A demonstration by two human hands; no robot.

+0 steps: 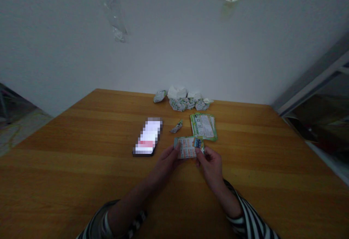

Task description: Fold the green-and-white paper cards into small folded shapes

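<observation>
My left hand [165, 162] and my right hand [209, 168] both grip a small printed paper sheet [187, 148] with a green border, just above the wooden table [81, 166]. My right fingers pinch its right side, where a blue-printed corner [197, 143] is folded over. Beyond the hands lies a flat green-and-white printed leaflet [204, 126], close to the held sheet. A small folded paper piece [176, 126] rests to its left. At the far edge sits a heap of folded, crumpled paper pieces [185, 101].
A smartphone [147, 136] with a lit, pixelated screen lies left of my hands. The table's far edge meets a white wall [174, 50]. A grey metal-framed shelf unit [313, 97] stands to the right, and clear plastic film [111, 10] hangs high on the wall.
</observation>
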